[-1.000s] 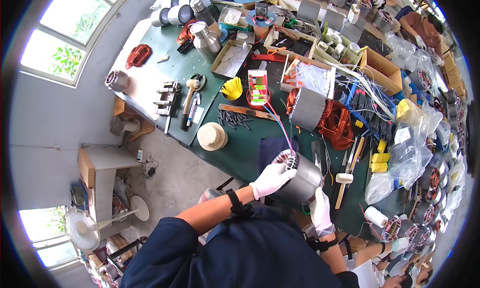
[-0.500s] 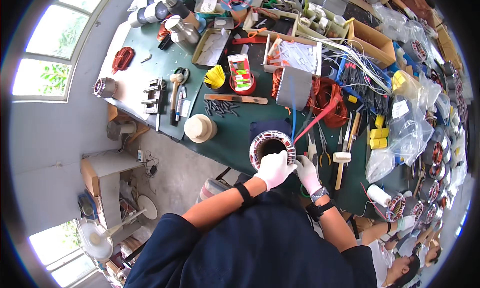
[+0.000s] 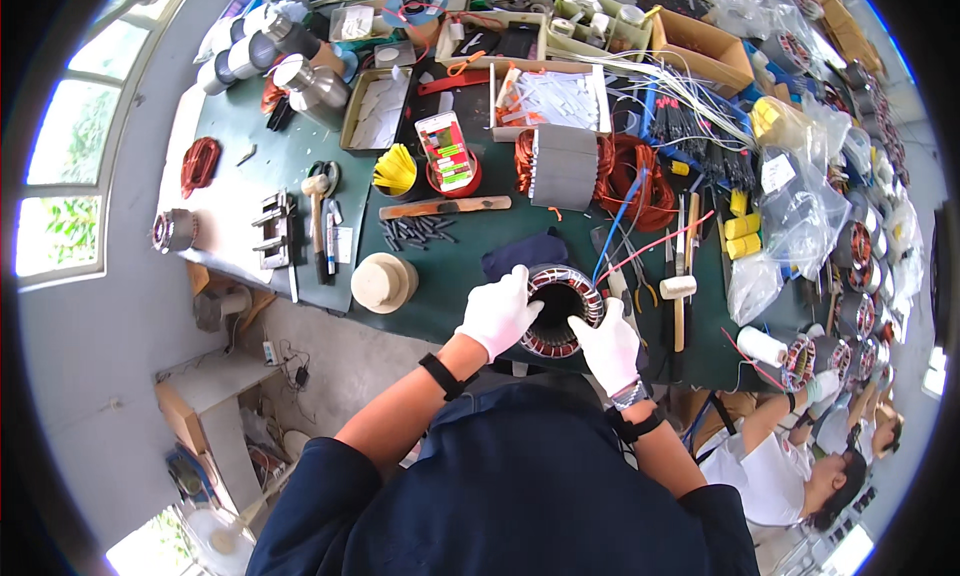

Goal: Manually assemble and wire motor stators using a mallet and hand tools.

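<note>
A motor stator, a ring with laced windings round a dark bore, stands at the near edge of the green bench. My white-gloved left hand grips its left rim, the thumb over the inner edge. On the right rim, my gloved right hand holds on, its thumb reaching into the bore. A blue lead and a red lead rise from the stator's right side. Dark navy cloth lies just behind it. The fingers on the stator's outer side are partly hidden.
Left of the stator are a pale round block and small black sleeves. Behind stand a wound grey core and a phone. A white-headed mallet lies right. A co-worker sits at far right.
My left hand has gone from the stator's front to its left rim. My right hand has come up onto the right rim. The leads have shifted, and the whole view has moved somewhat.
</note>
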`<state>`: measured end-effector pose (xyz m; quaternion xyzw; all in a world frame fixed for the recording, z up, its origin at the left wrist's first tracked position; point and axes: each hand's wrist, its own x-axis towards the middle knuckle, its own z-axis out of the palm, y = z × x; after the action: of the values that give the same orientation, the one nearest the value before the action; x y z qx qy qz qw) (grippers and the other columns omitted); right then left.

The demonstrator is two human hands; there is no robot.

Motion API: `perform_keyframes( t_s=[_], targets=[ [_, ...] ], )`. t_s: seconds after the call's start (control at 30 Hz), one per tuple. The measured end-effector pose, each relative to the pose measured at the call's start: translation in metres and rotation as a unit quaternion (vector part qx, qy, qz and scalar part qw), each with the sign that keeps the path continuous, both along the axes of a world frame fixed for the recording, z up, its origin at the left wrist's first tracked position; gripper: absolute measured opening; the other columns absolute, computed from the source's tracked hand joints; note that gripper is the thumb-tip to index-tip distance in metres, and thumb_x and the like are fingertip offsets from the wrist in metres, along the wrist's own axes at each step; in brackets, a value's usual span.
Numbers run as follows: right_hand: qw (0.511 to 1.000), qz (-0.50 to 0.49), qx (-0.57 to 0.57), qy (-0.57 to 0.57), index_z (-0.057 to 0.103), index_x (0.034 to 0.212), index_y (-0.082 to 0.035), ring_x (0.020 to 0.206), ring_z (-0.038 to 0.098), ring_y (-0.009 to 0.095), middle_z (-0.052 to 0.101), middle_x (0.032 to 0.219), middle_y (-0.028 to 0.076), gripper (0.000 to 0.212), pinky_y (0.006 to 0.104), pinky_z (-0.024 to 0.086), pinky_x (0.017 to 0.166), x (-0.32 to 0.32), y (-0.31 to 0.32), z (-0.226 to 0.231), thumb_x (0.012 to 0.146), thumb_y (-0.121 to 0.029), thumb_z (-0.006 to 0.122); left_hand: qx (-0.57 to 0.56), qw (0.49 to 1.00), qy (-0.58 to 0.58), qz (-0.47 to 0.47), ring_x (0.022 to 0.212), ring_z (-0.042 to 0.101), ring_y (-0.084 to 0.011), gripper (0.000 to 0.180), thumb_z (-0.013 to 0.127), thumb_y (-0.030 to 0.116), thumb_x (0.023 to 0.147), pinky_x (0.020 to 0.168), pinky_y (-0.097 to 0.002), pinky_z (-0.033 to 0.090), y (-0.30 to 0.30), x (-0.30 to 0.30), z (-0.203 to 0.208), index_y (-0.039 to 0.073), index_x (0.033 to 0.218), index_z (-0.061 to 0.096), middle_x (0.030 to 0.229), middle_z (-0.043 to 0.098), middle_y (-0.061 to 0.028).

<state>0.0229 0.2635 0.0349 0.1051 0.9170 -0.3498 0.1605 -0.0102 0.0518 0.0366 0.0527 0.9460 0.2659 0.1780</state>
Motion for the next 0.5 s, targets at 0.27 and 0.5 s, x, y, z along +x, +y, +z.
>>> perform_keyframes(
  t_s=[0.27, 0.5],
  targets=[
    [0.992, 0.0, 0.127, -0.008, 0.049, 0.122, 0.0, 0.086, 0.072, 0.043, 0.072, 0.087, 0.025, 0.052, 0.0524, 0.055, 0.077, 0.007, -0.007, -0.013, 0.091, -0.032, 0.074, 0.015, 0.997, 0.005, -0.08, 0.073, 0.072, -0.0382, 0.022, 0.064, 0.017, 0.091, 0.067, -0.0496, 0.057, -0.007, -0.011, -0.01, 0.004, 0.105, 0.052, 0.08, 0.07, -0.0175],
    [0.992, -0.114, 0.057, -0.016, 0.048, 0.12, 0.004, 0.089, 0.07, 0.047, 0.071, 0.089, 0.028, 0.061, 0.0533, 0.054, 0.081, 0.039, -0.021, -0.015, 0.087, -0.038, 0.079, 0.011, 0.998, -0.009, -0.061, 0.073, 0.072, -0.0407, 0.024, 0.063, 0.019, 0.093, 0.069, -0.0508, 0.058, -0.003, -0.006, -0.01, 0.002, 0.105, 0.051, 0.078, 0.072, -0.0205]
  ],
)
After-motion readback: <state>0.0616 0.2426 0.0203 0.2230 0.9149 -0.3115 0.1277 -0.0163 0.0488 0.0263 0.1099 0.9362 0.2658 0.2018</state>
